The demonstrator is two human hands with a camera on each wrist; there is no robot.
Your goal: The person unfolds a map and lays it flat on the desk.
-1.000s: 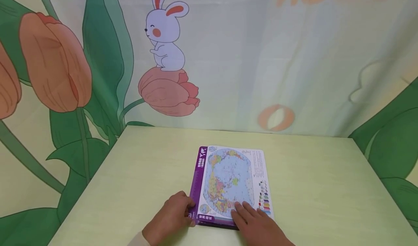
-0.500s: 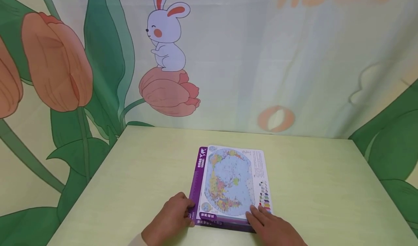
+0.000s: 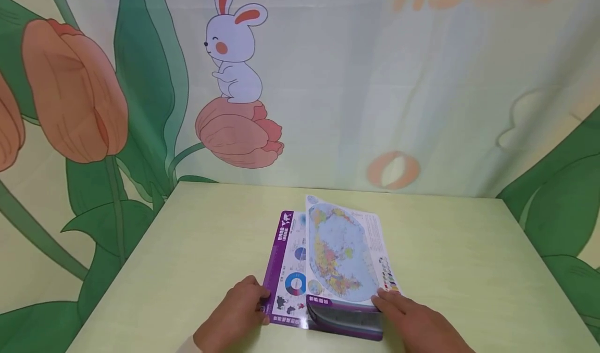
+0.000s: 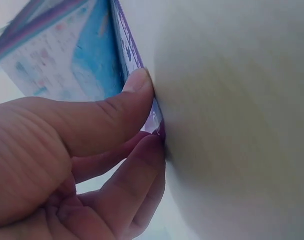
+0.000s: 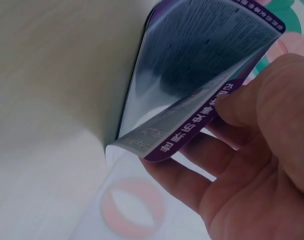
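While the book [image 3: 323,269] lies near the middle of the table [image 3: 450,269], toward its 6 o'clock edge, both hands work at its near end. The left hand [image 3: 234,319] pinches the purple corner at 7 o'clock: in the left wrist view the thumb [image 4: 116,107] lies on top and a finger curls under the edge, clamped on the book and pinning it down. The right hand [image 3: 417,327] holds the cover [image 3: 344,254], the sheet printed with a world map, at its 5 o'clock corner; in the right wrist view the thumb [image 5: 252,95] sits on top and the fingers [image 5: 187,180] underneath, closed on that corner, and the sheet bows upward. The cover is lifted clear of the page [image 3: 290,269] below, which shows a ring chart and small figures.

Judging from the bend and the sheen, the cover is thin, glossy and flexible, probably laminated card: light, springy rather than limp, and likely slippery under dry fingertips. It should crease if folded sharply, so a free corner away from the purple spine side is the sensible place to hold it, with thumb and fingers on opposite faces. The book looks light enough to slide on the smooth table unless it is held down.

Behind the table hangs a backdrop [image 3: 422,82] printed with a rabbit [image 3: 234,46] on a tulip.
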